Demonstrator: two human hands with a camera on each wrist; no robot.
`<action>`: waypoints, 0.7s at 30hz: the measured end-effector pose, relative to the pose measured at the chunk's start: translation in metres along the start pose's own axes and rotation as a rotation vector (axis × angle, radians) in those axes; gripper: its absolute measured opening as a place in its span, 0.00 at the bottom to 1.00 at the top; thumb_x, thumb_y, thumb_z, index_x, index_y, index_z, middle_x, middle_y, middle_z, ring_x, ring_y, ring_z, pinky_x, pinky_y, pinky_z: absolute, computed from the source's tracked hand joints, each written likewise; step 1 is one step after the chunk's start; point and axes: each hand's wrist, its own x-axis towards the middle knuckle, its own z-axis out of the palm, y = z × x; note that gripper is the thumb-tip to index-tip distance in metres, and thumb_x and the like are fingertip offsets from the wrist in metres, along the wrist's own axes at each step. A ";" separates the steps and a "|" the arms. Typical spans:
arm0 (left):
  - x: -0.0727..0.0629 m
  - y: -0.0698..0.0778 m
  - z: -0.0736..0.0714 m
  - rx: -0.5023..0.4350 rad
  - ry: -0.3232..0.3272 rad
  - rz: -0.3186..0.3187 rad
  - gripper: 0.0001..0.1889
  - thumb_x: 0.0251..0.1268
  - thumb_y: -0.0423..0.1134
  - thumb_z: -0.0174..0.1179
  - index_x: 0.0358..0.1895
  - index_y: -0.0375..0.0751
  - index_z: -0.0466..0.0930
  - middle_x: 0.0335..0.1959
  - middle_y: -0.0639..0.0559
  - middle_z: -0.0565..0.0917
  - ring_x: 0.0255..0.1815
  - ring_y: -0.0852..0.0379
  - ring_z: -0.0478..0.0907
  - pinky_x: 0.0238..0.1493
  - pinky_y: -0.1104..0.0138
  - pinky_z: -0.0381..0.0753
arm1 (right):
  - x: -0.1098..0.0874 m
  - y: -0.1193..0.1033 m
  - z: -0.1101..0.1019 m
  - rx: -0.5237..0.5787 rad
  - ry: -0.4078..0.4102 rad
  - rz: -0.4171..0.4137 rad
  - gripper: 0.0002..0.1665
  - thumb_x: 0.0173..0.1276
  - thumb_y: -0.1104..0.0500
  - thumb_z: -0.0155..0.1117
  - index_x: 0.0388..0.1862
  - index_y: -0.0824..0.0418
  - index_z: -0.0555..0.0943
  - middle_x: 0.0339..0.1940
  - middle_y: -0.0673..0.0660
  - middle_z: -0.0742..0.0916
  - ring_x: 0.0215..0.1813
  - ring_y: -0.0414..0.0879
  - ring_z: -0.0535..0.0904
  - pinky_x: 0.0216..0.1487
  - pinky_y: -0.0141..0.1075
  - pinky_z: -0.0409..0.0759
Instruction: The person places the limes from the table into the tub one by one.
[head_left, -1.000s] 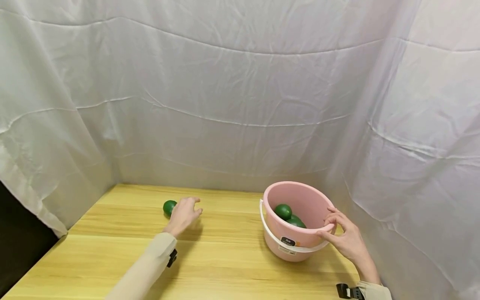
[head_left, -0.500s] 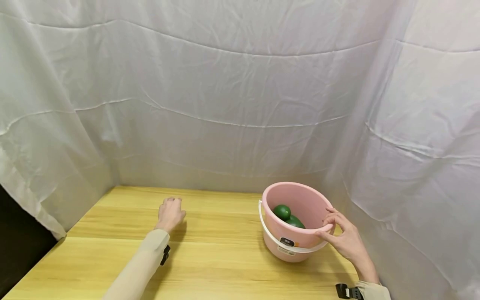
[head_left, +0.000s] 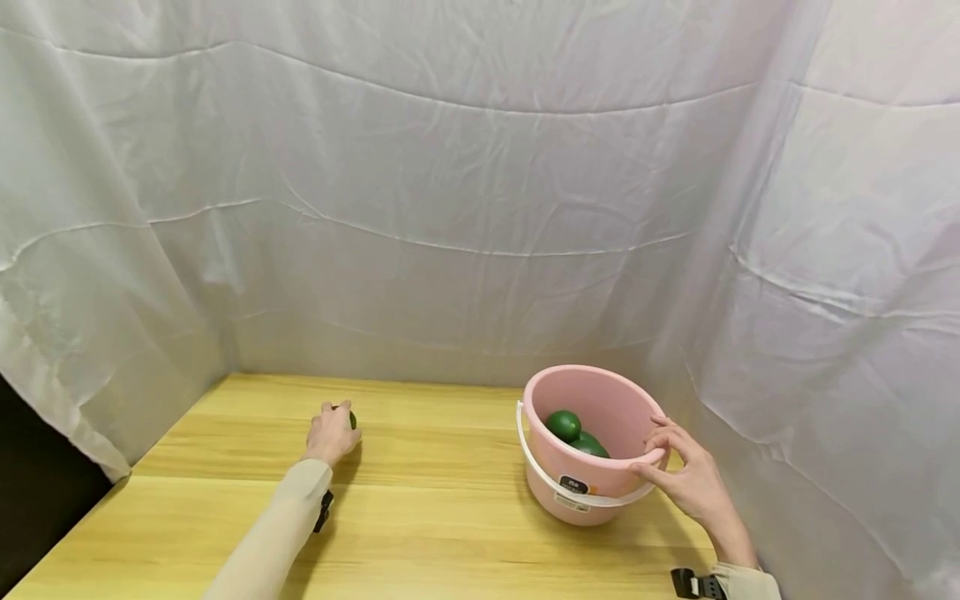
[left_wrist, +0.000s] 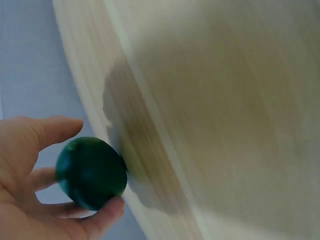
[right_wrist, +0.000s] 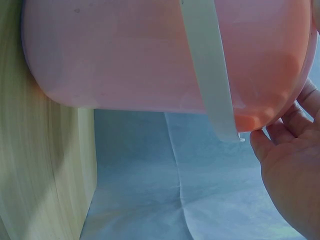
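Observation:
My left hand [head_left: 332, 434] is at the back left of the table, with its fingers and thumb around a dark green avocado [left_wrist: 91, 173]. In the head view the hand covers most of this avocado. The left wrist view shows the thumb against its side, some fingers behind it, and one finger raised beside it. At the right, a pink bucket [head_left: 551, 467] stands on the table, holding two green avocados, one [head_left: 563, 425] partly over the other [head_left: 589, 445]. My right hand [head_left: 693, 479] grips the bucket's right rim, thumb outside and fingers over the edge.
The white bucket handle [right_wrist: 207, 65] hangs down across the front of the bucket. Under everything lies a wooden table [head_left: 435, 508]. Pale grey curtains [head_left: 450, 208] close off the back and the sides. A dark area [head_left: 37, 492] lies beyond the table's left edge.
My left hand has moved left from beside the avocado and closed around it. The right hand keeps its grip on the rim, and the bucket stays in place.

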 end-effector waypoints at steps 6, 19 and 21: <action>0.001 -0.006 0.000 -0.068 -0.029 0.000 0.33 0.60 0.28 0.59 0.70 0.29 0.62 0.59 0.17 0.64 0.45 0.26 0.76 0.43 0.44 0.80 | 0.000 0.000 0.000 0.002 0.006 -0.003 0.18 0.46 0.63 0.82 0.30 0.54 0.79 0.50 0.46 0.81 0.66 0.21 0.65 0.62 0.12 0.56; 0.004 -0.011 -0.001 -0.129 0.005 -0.005 0.28 0.52 0.31 0.68 0.57 0.32 0.69 0.45 0.28 0.77 0.42 0.38 0.77 0.38 0.53 0.81 | 0.000 0.000 0.001 0.003 0.009 -0.011 0.18 0.45 0.63 0.82 0.30 0.53 0.79 0.50 0.45 0.81 0.66 0.21 0.65 0.62 0.12 0.56; 0.005 -0.011 -0.002 -0.168 0.027 -0.014 0.26 0.53 0.32 0.67 0.57 0.34 0.70 0.46 0.28 0.78 0.43 0.36 0.78 0.37 0.53 0.82 | 0.000 0.000 0.001 0.003 0.014 -0.013 0.18 0.45 0.63 0.82 0.29 0.53 0.79 0.50 0.44 0.81 0.66 0.21 0.65 0.62 0.12 0.56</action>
